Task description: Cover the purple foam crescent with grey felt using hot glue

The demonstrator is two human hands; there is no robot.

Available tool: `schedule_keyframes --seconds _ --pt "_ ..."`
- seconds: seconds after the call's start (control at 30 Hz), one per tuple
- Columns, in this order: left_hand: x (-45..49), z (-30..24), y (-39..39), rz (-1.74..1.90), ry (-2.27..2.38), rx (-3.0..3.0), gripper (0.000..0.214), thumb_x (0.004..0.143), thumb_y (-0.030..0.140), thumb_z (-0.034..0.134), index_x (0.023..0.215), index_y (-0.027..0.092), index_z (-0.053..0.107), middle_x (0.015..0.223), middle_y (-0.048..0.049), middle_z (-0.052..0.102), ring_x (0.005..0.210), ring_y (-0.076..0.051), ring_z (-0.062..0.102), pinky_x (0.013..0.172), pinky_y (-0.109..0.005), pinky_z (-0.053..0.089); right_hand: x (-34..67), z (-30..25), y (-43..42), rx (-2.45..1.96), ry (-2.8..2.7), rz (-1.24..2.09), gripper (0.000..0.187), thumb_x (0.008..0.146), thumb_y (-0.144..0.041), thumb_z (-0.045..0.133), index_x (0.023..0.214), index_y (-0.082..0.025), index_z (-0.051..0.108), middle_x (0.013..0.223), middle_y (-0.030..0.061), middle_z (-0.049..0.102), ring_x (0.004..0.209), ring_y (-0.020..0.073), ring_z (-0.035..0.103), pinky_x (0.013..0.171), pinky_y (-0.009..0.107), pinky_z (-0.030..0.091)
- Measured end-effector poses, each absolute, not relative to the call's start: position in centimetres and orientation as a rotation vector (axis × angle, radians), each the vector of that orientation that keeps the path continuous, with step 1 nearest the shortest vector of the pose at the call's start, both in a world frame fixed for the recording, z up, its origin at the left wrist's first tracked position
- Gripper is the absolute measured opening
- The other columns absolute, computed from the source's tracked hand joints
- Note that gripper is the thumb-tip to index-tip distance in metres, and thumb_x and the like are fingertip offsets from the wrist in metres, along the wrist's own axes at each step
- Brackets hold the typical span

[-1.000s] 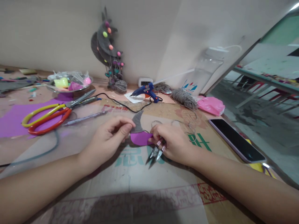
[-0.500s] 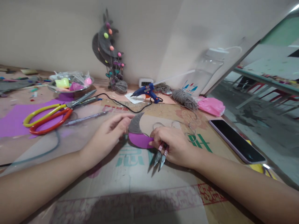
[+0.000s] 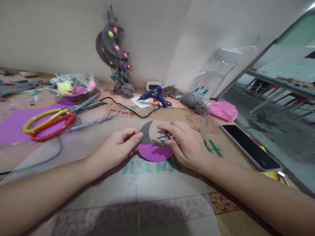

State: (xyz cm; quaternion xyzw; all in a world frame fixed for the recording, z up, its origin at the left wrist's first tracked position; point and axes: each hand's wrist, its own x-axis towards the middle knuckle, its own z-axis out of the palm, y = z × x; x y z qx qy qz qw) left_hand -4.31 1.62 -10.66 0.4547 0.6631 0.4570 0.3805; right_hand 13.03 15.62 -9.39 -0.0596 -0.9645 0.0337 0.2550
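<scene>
Crescent (image 3: 145, 133), grey, fibrous, tapered: pinched in the left hand (image 3: 124, 141), between thumb and fingers. Purple piece (image 3: 156, 153), smooth, round-edged: at the crescent's lower edge, over printed cardboard (image 3: 176, 114). Snips (image 3: 162, 138), metal, pointed blades parted: in the curled right hand (image 3: 188, 142).

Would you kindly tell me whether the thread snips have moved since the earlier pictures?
Yes: the thread snips in the right hand have moved up the view, nearer the blue glue gun.

a craft workshop, it seems: a glue gun (image 3: 152, 94), gray yarn (image 3: 194, 103) and large scissors (image 3: 73, 112) (one handle yellow, one red) lie on the desk (image 3: 12, 154), with another littered desk (image 3: 270, 80) far right.
</scene>
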Motion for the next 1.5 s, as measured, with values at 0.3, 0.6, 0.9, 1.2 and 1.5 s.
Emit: schedule_keyframes --seconds 0.3,0.6,0.9,1.2,1.5 --pt "-4.32 -10.89 1.62 1.202 1.605 1.054 0.027 0.087 0.044 0.048 0.075 0.019 0.050 0.051 0.0068 0.044 0.041 -0.006 0.038 0.040 -0.016 0.032 12.85 -9.49 15.57 -0.079 -2.643 -0.053 0.036 0.095 -0.036 0.036 0.117 -0.014 0.055 0.084 0.0067 0.058 0.072 0.0187 0.047 0.063 0.030 0.037" --pt "-4.25 -10.74 1.55 1.203 1.591 1.027 0.027 0.088 0.039 0.047 0.071 0.018 0.047 0.052 0.0072 0.044 0.041 -0.005 0.038 0.040 -0.016 0.032 12.97 -9.79 15.81 -0.047 -2.671 -0.056 0.024 0.092 -0.025 0.045 0.105 -0.017 0.063 0.079 0.0051 0.061 0.070 0.0171 0.047 0.064 0.029 0.036" --pt "-4.59 -11.05 1.66 1.196 1.596 1.064 0.027 0.088 0.040 0.047 0.071 0.018 0.047 0.050 0.0074 0.044 0.041 -0.005 0.038 0.040 -0.016 0.032 12.93 -9.84 15.97 -0.050 -2.703 -0.002 0.025 0.092 -0.027 0.045 0.106 -0.017 0.062 0.082 0.0059 0.061 0.074 0.0179 0.048 0.067 0.030 0.037" --pt "-4.69 -11.04 1.56 1.236 1.505 1.029 0.028 0.087 0.040 0.049 0.070 0.018 0.047 0.049 0.0080 0.043 0.040 -0.003 0.036 0.040 -0.014 0.030 12.91 -9.92 15.86 -0.015 -2.683 0.034 0.023 0.091 -0.025 0.046 0.106 -0.016 0.061 0.079 0.0050 0.060 0.071 0.0174 0.047 0.064 0.029 0.035" --pt "-4.78 -11.29 1.43 1.242 1.448 1.003 0.028 0.087 0.041 0.050 0.071 0.018 0.047 0.049 0.0080 0.042 0.040 -0.004 0.036 0.040 -0.014 0.030 12.76 -10.00 16.01 0.024 -2.663 0.107 0.022 0.092 -0.023 0.046 0.105 -0.015 0.061 0.076 0.0041 0.060 0.070 0.0162 0.048 0.064 0.028 0.036"
